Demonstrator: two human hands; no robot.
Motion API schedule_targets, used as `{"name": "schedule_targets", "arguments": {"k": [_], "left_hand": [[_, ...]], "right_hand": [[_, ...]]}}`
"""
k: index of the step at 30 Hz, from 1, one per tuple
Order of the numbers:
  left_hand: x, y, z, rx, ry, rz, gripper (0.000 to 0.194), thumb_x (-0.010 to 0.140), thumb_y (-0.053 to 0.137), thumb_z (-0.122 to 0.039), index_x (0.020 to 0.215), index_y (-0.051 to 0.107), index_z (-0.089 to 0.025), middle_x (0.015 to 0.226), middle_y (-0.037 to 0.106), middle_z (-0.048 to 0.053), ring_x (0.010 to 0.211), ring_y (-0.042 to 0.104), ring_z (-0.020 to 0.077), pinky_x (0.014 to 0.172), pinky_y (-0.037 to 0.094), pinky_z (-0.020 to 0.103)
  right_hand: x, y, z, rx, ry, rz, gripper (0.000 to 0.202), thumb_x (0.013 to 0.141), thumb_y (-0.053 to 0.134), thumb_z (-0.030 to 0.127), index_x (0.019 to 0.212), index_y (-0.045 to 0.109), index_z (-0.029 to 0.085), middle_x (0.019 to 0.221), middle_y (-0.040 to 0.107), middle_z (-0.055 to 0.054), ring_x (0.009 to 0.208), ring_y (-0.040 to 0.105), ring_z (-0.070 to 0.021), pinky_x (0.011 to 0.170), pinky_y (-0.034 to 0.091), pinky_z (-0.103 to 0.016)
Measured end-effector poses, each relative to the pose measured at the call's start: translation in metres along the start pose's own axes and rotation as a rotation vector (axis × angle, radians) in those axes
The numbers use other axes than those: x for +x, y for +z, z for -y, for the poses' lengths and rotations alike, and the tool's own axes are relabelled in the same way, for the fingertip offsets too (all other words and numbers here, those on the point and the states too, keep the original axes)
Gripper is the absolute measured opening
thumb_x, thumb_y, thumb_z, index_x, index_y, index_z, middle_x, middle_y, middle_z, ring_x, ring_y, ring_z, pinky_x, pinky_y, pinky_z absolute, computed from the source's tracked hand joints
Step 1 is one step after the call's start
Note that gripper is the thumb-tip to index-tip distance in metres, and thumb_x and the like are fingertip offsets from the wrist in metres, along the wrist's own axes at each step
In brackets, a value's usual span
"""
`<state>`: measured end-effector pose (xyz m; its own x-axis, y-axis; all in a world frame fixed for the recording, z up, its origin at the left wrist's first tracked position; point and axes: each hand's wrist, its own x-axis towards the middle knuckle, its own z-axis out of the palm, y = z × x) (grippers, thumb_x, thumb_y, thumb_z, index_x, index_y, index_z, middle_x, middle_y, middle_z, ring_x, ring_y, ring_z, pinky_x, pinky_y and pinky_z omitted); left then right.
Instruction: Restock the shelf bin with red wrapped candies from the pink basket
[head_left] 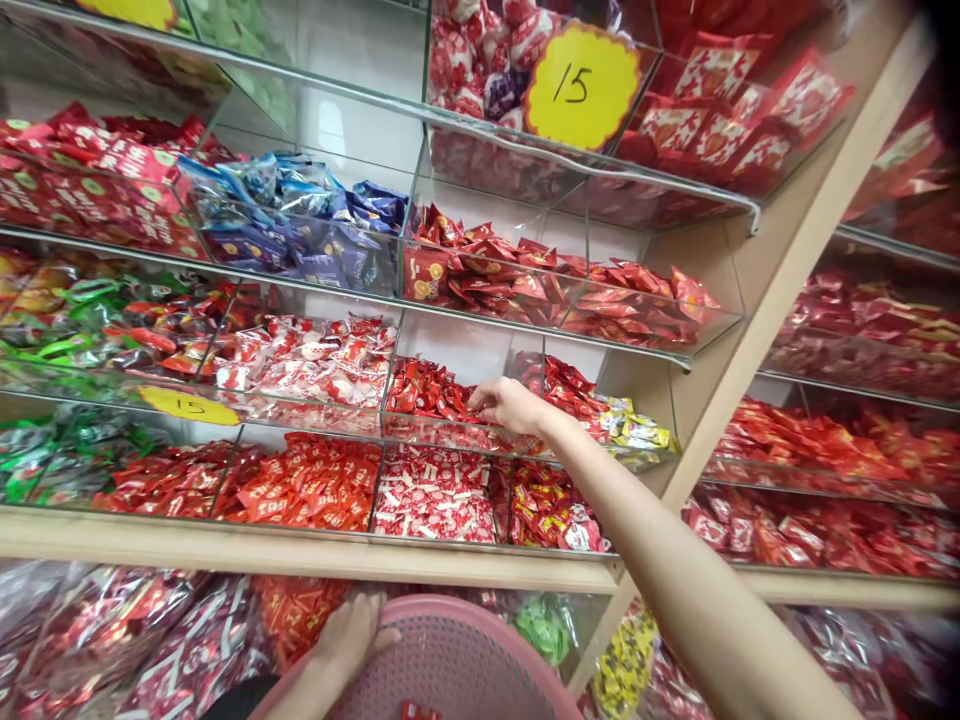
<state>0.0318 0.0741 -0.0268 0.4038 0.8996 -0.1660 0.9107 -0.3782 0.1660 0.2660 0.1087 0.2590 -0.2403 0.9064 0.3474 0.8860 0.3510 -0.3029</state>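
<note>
My right hand reaches over the clear front edge of a shelf bin, its bent fingers at the small red wrapped candies. Whether a candy is between those fingers is too small to tell. Low in the view, my left hand grips the rim of a pink perforated plastic basket. A red packet shows at the bottom inside it.
Tiered shelves with clear dividers hold red, blue and green wrapped candies. A yellow price tag reading 15 hangs above. A slanting wooden post stands at the right. Bagged candies fill the space below.
</note>
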Motion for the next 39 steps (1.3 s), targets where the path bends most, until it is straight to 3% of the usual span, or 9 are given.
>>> {"name": "schedule_targets", "arguments": {"k": [7, 14, 23, 26, 30, 34, 39], "left_hand": [[0.001, 0.001, 0.000, 0.004, 0.001, 0.003, 0.040, 0.083, 0.052, -0.045, 0.109, 0.057, -0.015, 0.104, 0.066, 0.013, 0.099, 0.062, 0.0281, 0.082, 0.048, 0.037], [0.002, 0.002, -0.002, 0.015, -0.006, 0.011, 0.038, 0.083, 0.051, -0.045, 0.107, 0.057, -0.016, 0.104, 0.066, 0.012, 0.099, 0.062, 0.0271, 0.082, 0.047, 0.036], [0.000, 0.000, -0.001, 0.000, -0.006, 0.013, 0.037, 0.083, 0.050, -0.045, 0.105, 0.057, -0.016, 0.104, 0.065, 0.013, 0.098, 0.062, 0.0267, 0.082, 0.046, 0.034], [0.000, 0.000, 0.000, -0.015, -0.002, 0.013, 0.035, 0.083, 0.051, -0.044, 0.104, 0.058, -0.017, 0.103, 0.066, 0.012, 0.097, 0.062, 0.0267, 0.079, 0.047, 0.034], [0.001, 0.001, 0.000, -0.025, -0.003, 0.010, 0.036, 0.082, 0.051, -0.045, 0.104, 0.057, -0.018, 0.102, 0.067, 0.012, 0.097, 0.063, 0.0269, 0.079, 0.047, 0.035], [0.001, 0.001, 0.000, -0.025, 0.002, 0.004, 0.033, 0.082, 0.052, -0.045, 0.102, 0.057, -0.019, 0.100, 0.068, 0.011, 0.095, 0.064, 0.0268, 0.077, 0.048, 0.034], [0.000, 0.000, -0.002, -0.009, 0.002, -0.006, 0.035, 0.082, 0.051, -0.046, 0.102, 0.058, -0.018, 0.099, 0.068, 0.012, 0.095, 0.064, 0.0283, 0.077, 0.049, 0.036]], "right_hand": [[0.010, 0.009, -0.006, -0.056, 0.034, 0.123, 0.033, 0.062, 0.059, -0.001, 0.091, 0.068, 0.012, 0.084, 0.068, -0.004, 0.072, 0.058, -0.0116, 0.062, 0.044, -0.018], [0.014, 0.007, -0.007, -0.115, 0.011, 0.160, 0.030, 0.062, 0.061, 0.003, 0.089, 0.068, 0.012, 0.073, 0.065, -0.001, 0.065, 0.055, -0.0116, 0.058, 0.041, -0.019], [0.000, 0.004, -0.005, -0.193, -0.071, -0.064, 0.036, 0.067, 0.062, 0.014, 0.102, 0.063, 0.018, 0.098, 0.059, -0.006, 0.092, 0.051, -0.0194, 0.082, 0.040, -0.031], [-0.010, 0.000, 0.005, -0.188, -0.106, -0.164, 0.034, 0.072, 0.057, 0.017, 0.106, 0.061, 0.019, 0.096, 0.056, -0.006, 0.093, 0.048, -0.0211, 0.085, 0.039, -0.036], [-0.030, -0.003, 0.022, -0.092, -0.249, -0.271, 0.034, 0.073, 0.053, 0.013, 0.107, 0.059, 0.017, 0.086, 0.050, -0.003, 0.082, 0.050, -0.0179, 0.079, 0.042, -0.033], [-0.047, -0.004, 0.036, -0.098, -0.400, -0.252, 0.037, 0.075, 0.048, 0.007, 0.111, 0.054, 0.017, 0.094, 0.050, -0.005, 0.091, 0.050, -0.0182, 0.084, 0.042, -0.033], [-0.059, -0.007, 0.048, -0.146, -0.445, -0.195, 0.045, 0.077, 0.047, 0.005, 0.120, 0.047, 0.020, 0.105, 0.050, -0.007, 0.099, 0.050, -0.0192, 0.088, 0.041, -0.035]]}}
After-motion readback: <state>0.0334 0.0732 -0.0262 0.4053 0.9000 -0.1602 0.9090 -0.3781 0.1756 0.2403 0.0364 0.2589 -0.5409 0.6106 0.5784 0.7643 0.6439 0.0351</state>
